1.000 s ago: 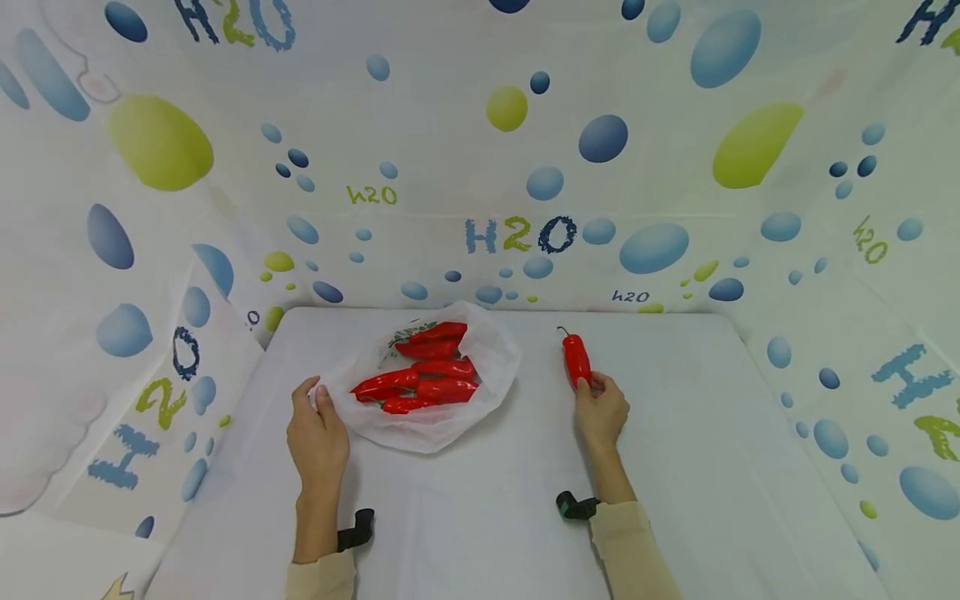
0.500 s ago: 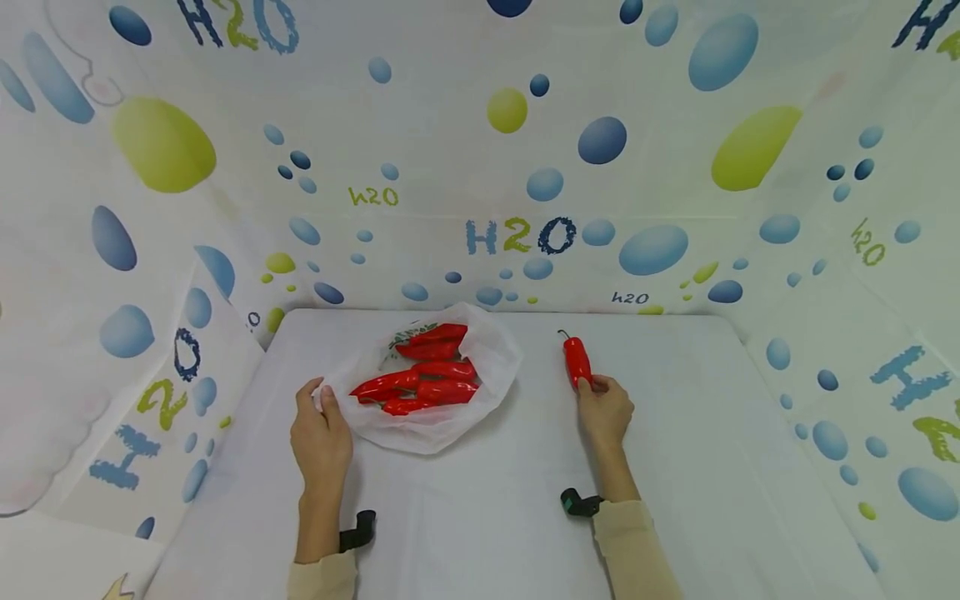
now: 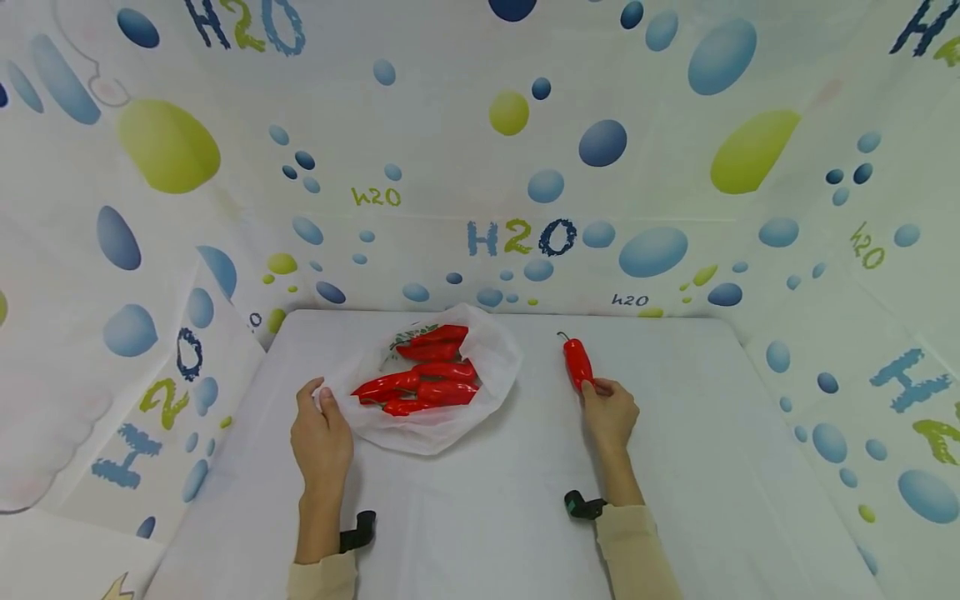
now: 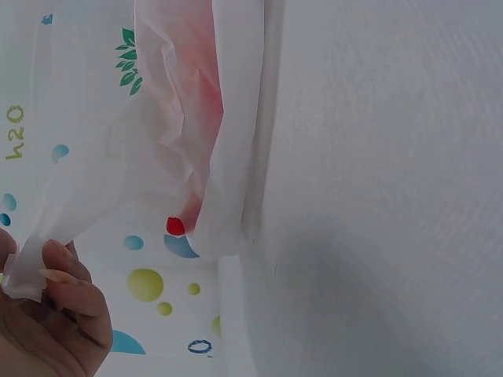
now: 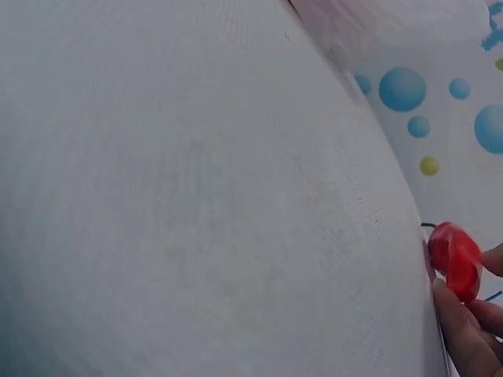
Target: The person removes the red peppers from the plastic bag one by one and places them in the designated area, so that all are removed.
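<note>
Little change in the last second: right hand (image 3: 611,412) edged slightly outward from the bag (image 3: 431,435), still pinching one red pepper (image 3: 577,360) by the end opposite its stem. That pepper sits right of the bag, barely shifted. The left hand (image 3: 322,433) grasps the bag's left edge. Other peppers (image 3: 447,392) unmoved inside the bag; looks like only one is out so far

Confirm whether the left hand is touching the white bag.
Touching. The left wrist view shows it: the left hand pinches a drawn-out edge of the white bag, with the film caught between its digits.
</note>
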Available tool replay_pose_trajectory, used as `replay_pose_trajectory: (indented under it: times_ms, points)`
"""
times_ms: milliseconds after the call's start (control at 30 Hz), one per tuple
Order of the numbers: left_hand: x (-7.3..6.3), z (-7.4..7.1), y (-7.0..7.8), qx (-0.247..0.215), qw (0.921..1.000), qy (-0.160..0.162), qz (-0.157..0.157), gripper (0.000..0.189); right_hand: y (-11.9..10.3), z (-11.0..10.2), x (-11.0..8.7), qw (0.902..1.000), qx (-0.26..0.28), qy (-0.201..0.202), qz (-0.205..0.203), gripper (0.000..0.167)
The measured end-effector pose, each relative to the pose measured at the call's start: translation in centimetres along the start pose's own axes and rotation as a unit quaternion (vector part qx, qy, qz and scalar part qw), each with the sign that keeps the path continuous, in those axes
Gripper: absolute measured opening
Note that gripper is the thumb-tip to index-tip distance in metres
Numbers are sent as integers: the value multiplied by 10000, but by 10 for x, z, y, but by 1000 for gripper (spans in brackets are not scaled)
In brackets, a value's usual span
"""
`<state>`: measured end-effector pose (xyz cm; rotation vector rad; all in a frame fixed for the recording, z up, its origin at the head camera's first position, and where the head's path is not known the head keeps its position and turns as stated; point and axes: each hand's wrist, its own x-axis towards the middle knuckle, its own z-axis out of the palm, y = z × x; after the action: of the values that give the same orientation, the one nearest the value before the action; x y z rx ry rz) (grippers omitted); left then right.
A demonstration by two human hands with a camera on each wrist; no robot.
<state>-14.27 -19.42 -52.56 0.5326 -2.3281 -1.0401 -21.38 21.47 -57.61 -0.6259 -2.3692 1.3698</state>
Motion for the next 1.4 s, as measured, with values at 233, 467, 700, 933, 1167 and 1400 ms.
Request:
replay_pose_trajectory:
  times_ms: [233, 467, 700, 933, 1167, 1400]
  points:
    - [1, 0, 0, 29, 9999, -31, -93, 48, -2, -4, 2, 10000, 56, -26, 29, 27]
    - [2, -1, 0, 13, 9999, -97, -113, 50, -3, -7, 2, 9999, 80, -106, 16, 26]
    - [-2, -3, -1, 57, 9999, -104, -113, 48, -1, -11, -2, 9999, 40, -118, 36, 25]
    - [-3, -2, 1, 27, 9999, -101, -73, 48, -6, -14, 0, 9994, 291, 171, -39, 24]
    - [-2, 1, 3, 46, 9998, -156, -97, 49, -19, -6, -3, 9943, 698, 198, -783, 21]
    - [-1, 1, 2, 79, 9998, -126, -96, 49, -62, 8, -30, 9727, 1317, -301, -1889, 18]
